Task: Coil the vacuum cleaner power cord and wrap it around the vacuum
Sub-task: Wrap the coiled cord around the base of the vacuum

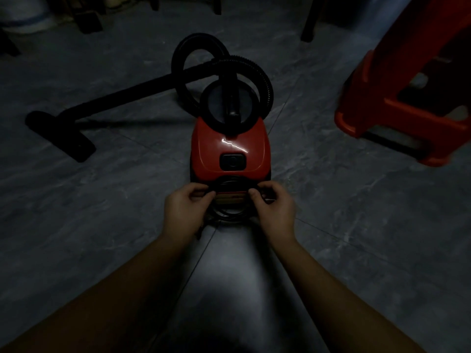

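A red canister vacuum (230,146) stands on the dark tiled floor in the middle of the view, its rear end toward me. The black power cord (230,215) lies in a coil of several loops against that rear end. My left hand (184,208) pinches the coil's left side. My right hand (272,207) pinches its right side. Both hands hold the loops just above the floor, and parts of the cord are hidden behind my fingers. The dim light makes the plug impossible to pick out.
The vacuum's black ribbed hose (254,72) loops behind the body. Its rigid tube runs left to a floor nozzle (60,135). A red plastic stool (407,98) stands at the right. Dark furniture legs (308,24) line the far edge.
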Tool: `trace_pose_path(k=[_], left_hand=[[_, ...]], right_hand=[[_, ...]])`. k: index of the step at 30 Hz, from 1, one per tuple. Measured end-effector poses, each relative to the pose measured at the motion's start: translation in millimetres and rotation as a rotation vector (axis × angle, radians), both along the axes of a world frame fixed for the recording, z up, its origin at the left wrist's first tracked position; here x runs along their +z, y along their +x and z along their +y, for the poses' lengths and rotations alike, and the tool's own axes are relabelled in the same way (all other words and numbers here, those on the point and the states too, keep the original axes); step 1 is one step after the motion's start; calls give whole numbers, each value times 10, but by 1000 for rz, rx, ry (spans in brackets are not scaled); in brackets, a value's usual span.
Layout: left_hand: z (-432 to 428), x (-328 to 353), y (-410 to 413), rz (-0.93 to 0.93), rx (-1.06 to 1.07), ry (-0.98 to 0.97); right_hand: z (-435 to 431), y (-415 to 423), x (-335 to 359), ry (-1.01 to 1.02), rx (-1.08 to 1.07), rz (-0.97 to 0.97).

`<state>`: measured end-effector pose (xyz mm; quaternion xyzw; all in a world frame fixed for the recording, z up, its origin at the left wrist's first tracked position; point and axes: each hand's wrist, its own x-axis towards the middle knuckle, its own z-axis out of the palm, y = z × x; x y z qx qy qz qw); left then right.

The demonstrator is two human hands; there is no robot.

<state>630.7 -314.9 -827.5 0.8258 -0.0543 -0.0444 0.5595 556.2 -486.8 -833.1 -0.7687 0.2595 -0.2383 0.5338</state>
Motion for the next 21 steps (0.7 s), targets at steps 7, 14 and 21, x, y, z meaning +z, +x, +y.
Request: trace_pose_path(k=[7,14,21], left_hand=[[50,-42,159,193,-58,-73],[28,-128,141,206,-68,-24],[50,-88,106,191,-120,12]], right_hand=[[-33,8,-12,-28,41,16],[-38,47,-81,-55,104,37],[-100,94,-81,10,130,31]])
